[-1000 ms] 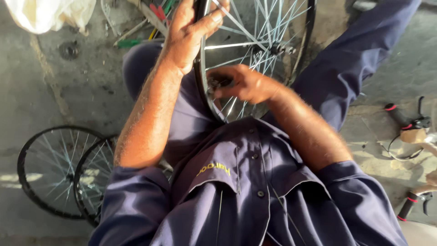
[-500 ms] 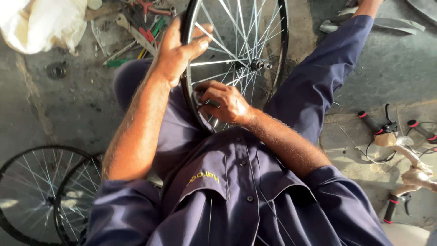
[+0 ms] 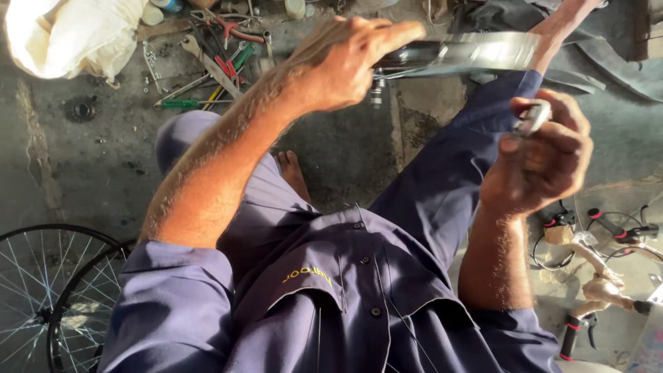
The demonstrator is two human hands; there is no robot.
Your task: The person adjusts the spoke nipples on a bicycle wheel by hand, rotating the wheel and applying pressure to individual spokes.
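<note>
I sit on the floor in a dark blue work suit. My left hand [image 3: 345,62] is raised and grips a shiny bicycle wheel rim [image 3: 469,52], which shows edge-on and lies nearly level across the top of the view. My right hand [image 3: 545,159] is up at the right, below the rim and apart from it. Its fingers are closed around a small silvery metal tool [image 3: 532,117]. The spokes and hub are hidden behind my left hand and the rim's edge.
Loose hand tools [image 3: 214,55] lie on the concrete at top left beside a white sack [image 3: 69,38]. Two spoked wheels [image 3: 41,297] lie at lower left. Brake levers with cables [image 3: 608,228] and a red-handled tool [image 3: 573,331] lie at right.
The wheel stood face-on between my knees; now it is lifted and tipped edge-on. My right hand left the spokes and moved right, holding the small tool.
</note>
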